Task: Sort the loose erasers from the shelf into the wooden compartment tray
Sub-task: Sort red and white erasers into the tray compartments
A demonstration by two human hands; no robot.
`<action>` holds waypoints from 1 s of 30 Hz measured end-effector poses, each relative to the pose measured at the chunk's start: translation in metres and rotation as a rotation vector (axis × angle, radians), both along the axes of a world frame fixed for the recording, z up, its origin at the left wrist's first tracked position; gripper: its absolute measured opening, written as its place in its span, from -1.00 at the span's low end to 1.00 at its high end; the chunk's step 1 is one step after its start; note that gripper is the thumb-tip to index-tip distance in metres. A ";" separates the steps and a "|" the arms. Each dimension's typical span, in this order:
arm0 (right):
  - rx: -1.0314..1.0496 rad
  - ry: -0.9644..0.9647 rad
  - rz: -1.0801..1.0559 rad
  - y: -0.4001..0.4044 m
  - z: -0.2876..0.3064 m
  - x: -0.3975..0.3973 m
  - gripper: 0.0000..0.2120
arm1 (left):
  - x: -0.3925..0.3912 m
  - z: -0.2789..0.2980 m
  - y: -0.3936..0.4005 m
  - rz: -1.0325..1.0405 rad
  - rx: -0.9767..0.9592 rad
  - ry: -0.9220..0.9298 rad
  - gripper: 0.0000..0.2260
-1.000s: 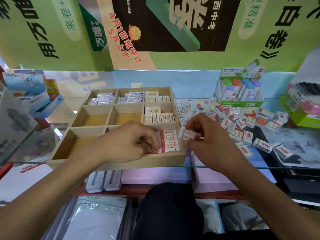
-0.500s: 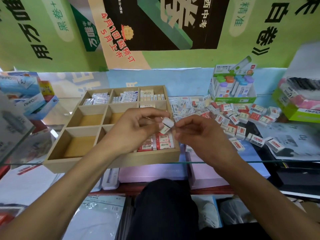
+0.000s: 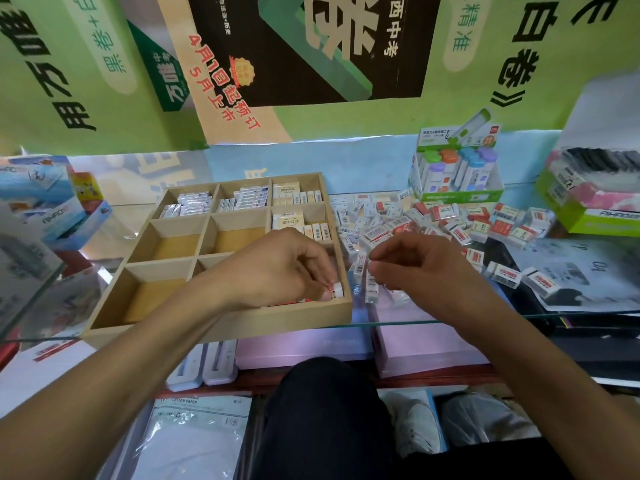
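My left hand (image 3: 287, 268) reaches into the near right compartment of the nine-compartment wooden tray (image 3: 221, 323), its fingers curled and pinching a small white eraser with a red sleeve (image 3: 336, 289) down against the tray's right wall. More red-sleeved erasers lie under my hand there, mostly hidden. My right hand (image 3: 426, 268) hovers just beside the tray, at its 3 o'clock, over the glass shelf (image 3: 450, 318); its fingers hang loosely bent and I see nothing held in them.

In the tray's far row, the left compartment holds a row of white-wrapped erasers (image 3: 188, 204), the middle one holds white erasers with blue print (image 3: 247, 199), and the right one holds cream-coloured erasers standing on edge (image 3: 298, 196). The middle row's right compartment holds more cream erasers (image 3: 298, 220); its left and middle compartments show bare wood, as does the near left one.

At 2 o'clock from my right hand, the loose pile of white and red erasers (image 3: 450, 220) spreads over the shelf. Behind the pile, at 12 o'clock, a green and white display box (image 3: 457, 194) holds upright tubes with coloured caps.
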State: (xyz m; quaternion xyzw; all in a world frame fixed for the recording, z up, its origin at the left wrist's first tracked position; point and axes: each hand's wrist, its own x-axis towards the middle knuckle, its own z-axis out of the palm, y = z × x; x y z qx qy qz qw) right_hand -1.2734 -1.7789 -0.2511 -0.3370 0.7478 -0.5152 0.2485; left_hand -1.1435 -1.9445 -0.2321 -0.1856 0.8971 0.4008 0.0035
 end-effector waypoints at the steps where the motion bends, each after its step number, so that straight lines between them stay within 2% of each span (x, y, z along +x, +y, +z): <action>1: 0.009 0.017 0.018 0.000 -0.001 0.000 -0.94 | -0.001 0.002 -0.002 -0.012 0.027 -0.024 -0.87; 5: 0.046 0.086 0.086 -0.001 -0.007 -0.001 -0.95 | -0.008 0.011 -0.012 -0.081 0.104 -0.133 -0.81; 12: 0.085 0.166 0.128 0.000 -0.013 -0.002 -0.95 | -0.026 0.003 -0.011 -0.106 0.031 -0.296 -0.80; 16: 0.092 0.186 0.137 0.002 -0.015 -0.005 -0.93 | -0.022 0.003 -0.018 -0.104 -0.044 -0.329 -0.92; 18: 0.088 0.197 0.141 0.004 -0.015 -0.006 -0.93 | -0.016 0.003 -0.019 -0.080 -0.035 -0.249 -0.93; 23: 0.058 0.227 0.105 0.015 -0.008 -0.013 -0.92 | -0.008 -0.005 0.011 0.101 0.161 0.239 -0.89; 25: 0.063 0.250 0.077 0.023 -0.004 -0.019 -0.92 | -0.020 -0.008 0.026 0.046 0.175 0.271 -0.89; 30: 0.151 0.370 -0.034 0.053 -0.002 -0.045 -0.90 | -0.069 -0.019 0.052 -0.046 0.075 0.270 -0.85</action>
